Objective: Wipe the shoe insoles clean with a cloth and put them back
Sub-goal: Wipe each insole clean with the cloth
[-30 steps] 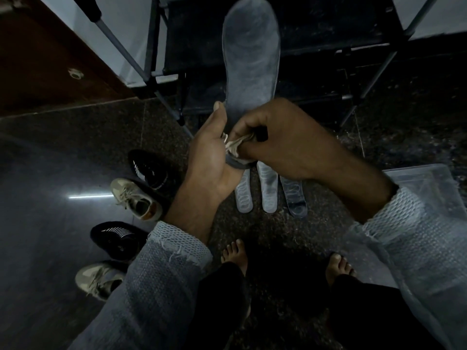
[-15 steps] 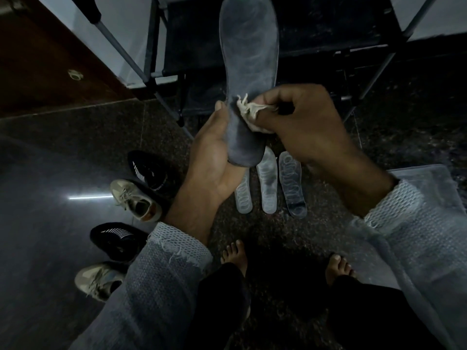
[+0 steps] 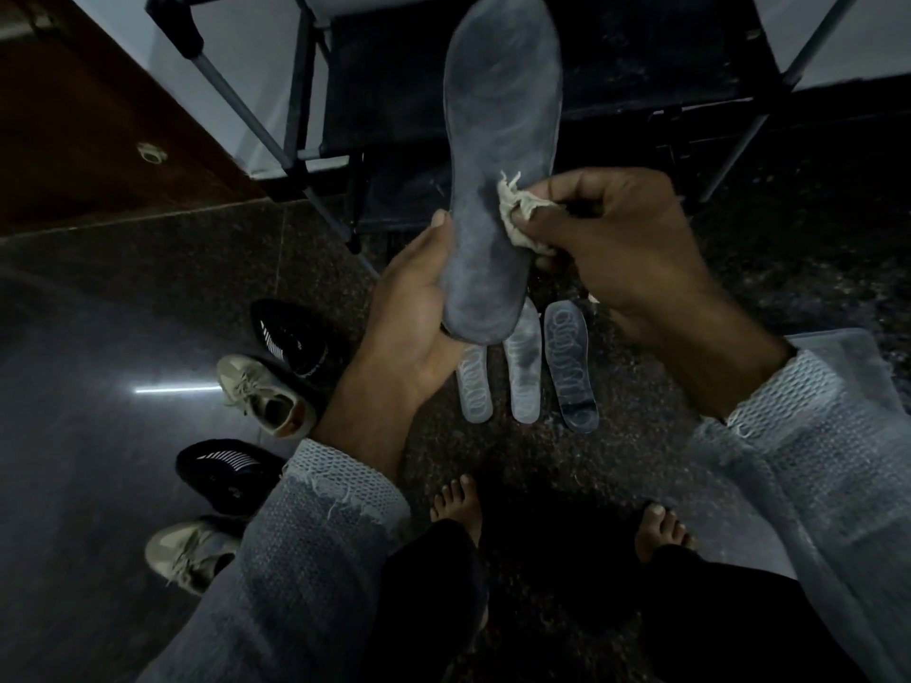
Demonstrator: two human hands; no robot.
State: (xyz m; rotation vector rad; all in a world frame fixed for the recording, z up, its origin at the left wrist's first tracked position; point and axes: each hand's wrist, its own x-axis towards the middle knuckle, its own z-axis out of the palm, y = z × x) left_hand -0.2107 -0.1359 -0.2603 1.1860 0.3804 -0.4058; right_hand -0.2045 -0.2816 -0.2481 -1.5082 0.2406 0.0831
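The fingers (image 3: 567, 199) of the right hand (image 3: 626, 248) are curled and pinch a bunched cloth (image 3: 517, 214), pressing it against the right edge of the insole (image 3: 498, 155) at about mid-length. The fingers of the left hand (image 3: 414, 308) wrap the heel end of the insole from behind, with the thumb tip (image 3: 438, 220) resting on its left edge. The insole is held in the air in front of the person, toe end pointing away toward the rack (image 3: 315, 115). The step in hand is judged to be the wiping of this insole; replacement has not begun. The next move calls for a firm stroke of the cloth along the face while the left hand braces the heel against flex, and the toe half appears to need coverage. The insole face is grey and matte, with paler smears and a darker patch near mid-length. Three more insoles (image 3: 525, 372) lie side by side on the floor (image 3: 148, 298) directly below the hands. Four shoes (image 3: 266, 396) stand on the floor to the left, well apart from the held insole.
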